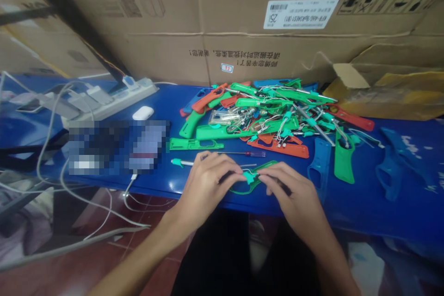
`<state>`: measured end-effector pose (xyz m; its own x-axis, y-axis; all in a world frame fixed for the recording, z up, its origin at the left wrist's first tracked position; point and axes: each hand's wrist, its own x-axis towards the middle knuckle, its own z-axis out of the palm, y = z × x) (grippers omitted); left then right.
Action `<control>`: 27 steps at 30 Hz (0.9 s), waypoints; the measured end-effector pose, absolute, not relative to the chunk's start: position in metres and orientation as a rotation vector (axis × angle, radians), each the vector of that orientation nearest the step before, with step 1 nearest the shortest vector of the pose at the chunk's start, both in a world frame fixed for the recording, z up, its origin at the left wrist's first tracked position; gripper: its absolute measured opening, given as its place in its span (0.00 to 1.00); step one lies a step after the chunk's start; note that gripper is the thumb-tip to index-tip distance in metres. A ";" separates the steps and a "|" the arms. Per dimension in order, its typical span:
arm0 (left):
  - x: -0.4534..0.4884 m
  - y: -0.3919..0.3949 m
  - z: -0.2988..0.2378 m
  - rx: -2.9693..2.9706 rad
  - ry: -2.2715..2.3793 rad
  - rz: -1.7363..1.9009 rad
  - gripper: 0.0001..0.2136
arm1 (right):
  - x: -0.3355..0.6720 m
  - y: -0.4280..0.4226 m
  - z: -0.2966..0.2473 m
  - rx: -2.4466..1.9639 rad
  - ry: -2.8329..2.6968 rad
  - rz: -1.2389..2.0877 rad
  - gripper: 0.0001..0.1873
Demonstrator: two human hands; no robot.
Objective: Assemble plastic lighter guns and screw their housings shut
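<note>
My left hand is closed, with thumb and fingertips pinching a small green plastic trigger piece from the left. On its other side, the fingertips of my right hand are pinched at the piece's dark right end. Directly beneath lies a green lighter shell half, partly covered by my fingers. A metal rod with a green tip extends left from behind my left hand. Just beyond my hands is a screwdriver with a purple-red handle.
A heap of green, orange and blue lighter shells, wires and metal tubes covers the back of the blue table. Blue shell halves lie at right. A power strip, cables and a phone are at left. Cardboard boxes stand behind.
</note>
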<state>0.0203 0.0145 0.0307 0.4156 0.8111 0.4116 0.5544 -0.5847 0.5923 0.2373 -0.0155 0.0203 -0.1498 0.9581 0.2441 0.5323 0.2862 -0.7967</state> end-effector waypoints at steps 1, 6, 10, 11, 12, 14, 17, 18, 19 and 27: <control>0.021 0.013 0.030 2.307 1.181 0.979 0.05 | 0.238 -0.015 0.020 -1.345 -1.800 0.709 0.09; 0.022 0.006 0.024 2.310 1.229 0.948 0.05 | 0.239 -0.016 0.020 -1.364 -1.836 0.704 0.11; 0.022 0.001 0.019 2.279 1.255 0.968 0.03 | 0.239 -0.015 0.021 -1.383 -1.845 0.718 0.12; 0.022 0.001 0.018 2.272 1.253 0.983 0.02 | 0.238 -0.014 0.021 -1.385 -1.834 0.730 0.12; 0.022 0.001 0.017 2.268 1.252 0.992 0.02 | 0.238 -0.014 0.021 -1.389 -1.822 0.743 0.12; 0.023 0.002 0.016 2.269 1.245 1.001 0.01 | 0.237 -0.014 0.020 -1.394 -1.804 0.758 0.11; 0.022 0.003 0.016 2.273 1.231 1.007 0.02 | 0.236 -0.014 0.020 -1.398 -1.796 0.769 0.10; 0.022 0.003 0.016 2.272 1.226 1.012 0.02 | 0.236 -0.014 0.020 -1.399 -1.792 0.775 0.10; 0.022 0.003 0.016 2.273 1.220 1.019 0.01 | 0.236 -0.014 0.020 -1.402 -1.787 0.781 0.10; 0.018 0.001 0.013 2.277 1.214 1.089 0.02 | 0.234 -0.014 0.019 -1.394 -1.814 0.740 0.11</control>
